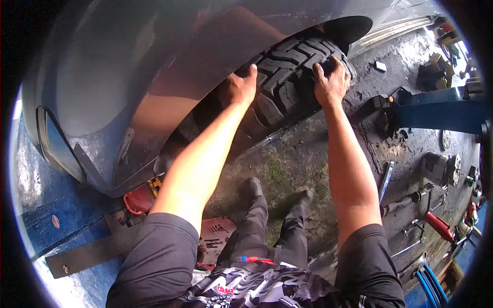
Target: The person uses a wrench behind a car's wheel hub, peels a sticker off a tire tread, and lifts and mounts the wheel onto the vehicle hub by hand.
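A black tire [287, 95] with deep chunky tread sits under the grey car fender [205, 46]. At the tire's left side is my left hand [240, 88], its thumb pointing up and its fingers mostly hidden beneath the fender edge. My right hand [333, 84] grips the tire's right edge, thumb on the tread and fingers curled over the shoulder. Both arms are stretched forward, one on each side of the tire. The wheel's upper part is covered by the wheel arch [354, 26].
A blue lift arm [436, 110] reaches in from the right. Wrenches, a red-handled tool [439, 226] and a metal cylindrical part [436, 164] lie on the stained floor. A red tool case [215, 236] is near my feet. A dark metal bar [82, 256] lies at lower left.
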The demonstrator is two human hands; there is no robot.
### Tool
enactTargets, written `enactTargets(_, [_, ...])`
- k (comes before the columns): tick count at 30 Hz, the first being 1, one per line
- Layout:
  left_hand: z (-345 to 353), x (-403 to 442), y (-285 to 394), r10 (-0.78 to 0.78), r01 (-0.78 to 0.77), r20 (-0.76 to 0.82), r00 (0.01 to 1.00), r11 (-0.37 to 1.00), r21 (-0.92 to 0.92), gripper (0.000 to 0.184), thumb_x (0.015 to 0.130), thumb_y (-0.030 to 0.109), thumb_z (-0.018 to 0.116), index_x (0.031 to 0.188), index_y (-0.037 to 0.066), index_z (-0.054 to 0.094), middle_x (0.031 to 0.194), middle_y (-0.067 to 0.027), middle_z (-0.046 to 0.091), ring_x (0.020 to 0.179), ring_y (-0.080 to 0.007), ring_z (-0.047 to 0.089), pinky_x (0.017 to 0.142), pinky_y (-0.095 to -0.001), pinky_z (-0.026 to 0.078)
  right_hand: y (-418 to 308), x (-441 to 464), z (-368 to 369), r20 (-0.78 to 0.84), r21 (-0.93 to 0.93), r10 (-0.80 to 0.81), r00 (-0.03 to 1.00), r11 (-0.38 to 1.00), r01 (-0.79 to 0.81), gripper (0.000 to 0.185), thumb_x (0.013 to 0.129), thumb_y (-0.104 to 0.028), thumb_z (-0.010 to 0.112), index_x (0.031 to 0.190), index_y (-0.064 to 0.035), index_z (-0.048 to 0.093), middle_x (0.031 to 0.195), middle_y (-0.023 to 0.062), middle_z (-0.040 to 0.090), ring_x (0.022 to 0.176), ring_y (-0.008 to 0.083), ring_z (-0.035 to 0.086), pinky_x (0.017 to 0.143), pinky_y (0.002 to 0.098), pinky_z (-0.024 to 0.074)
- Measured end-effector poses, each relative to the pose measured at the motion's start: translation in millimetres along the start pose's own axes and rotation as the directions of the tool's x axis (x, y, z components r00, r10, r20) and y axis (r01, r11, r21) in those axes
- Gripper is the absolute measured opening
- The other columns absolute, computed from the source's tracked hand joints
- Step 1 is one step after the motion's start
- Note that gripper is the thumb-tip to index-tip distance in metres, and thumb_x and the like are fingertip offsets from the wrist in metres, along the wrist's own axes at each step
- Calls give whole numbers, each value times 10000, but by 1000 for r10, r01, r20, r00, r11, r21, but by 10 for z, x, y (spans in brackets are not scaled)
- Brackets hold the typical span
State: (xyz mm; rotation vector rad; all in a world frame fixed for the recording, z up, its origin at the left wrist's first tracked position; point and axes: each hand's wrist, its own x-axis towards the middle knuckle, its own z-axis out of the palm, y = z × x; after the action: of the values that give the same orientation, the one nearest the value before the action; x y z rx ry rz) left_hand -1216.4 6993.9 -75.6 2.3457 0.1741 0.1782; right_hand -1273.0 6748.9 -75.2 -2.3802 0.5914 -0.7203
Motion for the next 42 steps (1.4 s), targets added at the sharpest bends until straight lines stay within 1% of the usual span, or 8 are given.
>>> enactTargets(14, [-783,391,-749,418,-386,171,892,903,-190,716,890,492,683,1327,-58,544,1347,-197,575,1240,-304,542,1081,-391,381,-1101,-1206,-11,-136,-56,189,973,979,-198,693,776,-381,671,1365,-76,470,1397,141,446,1330,367,353,1099,537,230])
enactTargets(19, [-853,564,-1598,289,-239,183,940,938,-252,542,950,394,639,1320,2,582,1370,-125,580,1243,-276,534,1084,-381,370,-1341,-1322,69,-119,-7,88,989,996,-89,685,759,-363,657,1358,-81,476,1403,179,433,1323,401,343,1090,555,223])
enactTargets(21, [-1015,681,-1504,-65,175,310,948,924,-340,462,960,352,632,1274,13,618,1338,-103,607,1214,-275,552,1063,-385,388,-1363,-1331,71,-104,-6,55,993,998,-56,687,756,-362,655,1357,-82,477,1401,183,433,1326,403,339,1088,558,222])
enactTargets(23, [-1005,638,-1560,199,-202,163,966,979,4,463,958,355,634,1268,12,621,1331,-105,611,1214,-275,553,1061,-386,390,-1402,-1324,125,-103,-17,59,993,998,-61,701,742,-382,672,1350,-86,489,1401,179,439,1330,405,336,1085,560,222])
enactTargets(26, [-904,551,-1586,608,-570,140,782,604,557,464,954,359,638,1259,9,625,1320,-107,617,1213,-276,553,1059,-389,392,-1370,-1299,123,-77,-50,60,995,997,-64,728,725,-400,699,1349,-86,495,1402,167,447,1335,400,339,1094,552,216])
enactTargets(29, [-898,236,-1364,209,-160,170,963,951,-265,544,947,408,642,1285,-16,597,1332,-142,597,1232,-295,539,1082,-397,368,-1245,-1264,81,-73,-27,41,996,999,-43,739,721,-407,709,1347,-80,494,1392,161,456,1335,392,343,1106,544,209])
enactTargets(36, [-620,-326,-1191,94,-73,33,995,915,-397,918,914,539,639,1522,-11,226,1586,-195,216,1452,-341,231,1189,-449,195,-825,-1133,45,-17,43,-24,1000,999,24,762,734,-421,722,1369,-75,482,1352,162,484,1331,377,367,1123,507,214])
enactTargets(42, [-567,-741,-881,-20,0,-84,996,974,-228,895,916,574,604,1541,56,225,1586,-211,229,1467,-358,231,1191,-477,212,-484,-901,18,-3,132,-128,992,983,128,742,767,-431,707,1390,-100,478,1301,161,537,1297,358,428,1121,480,249])
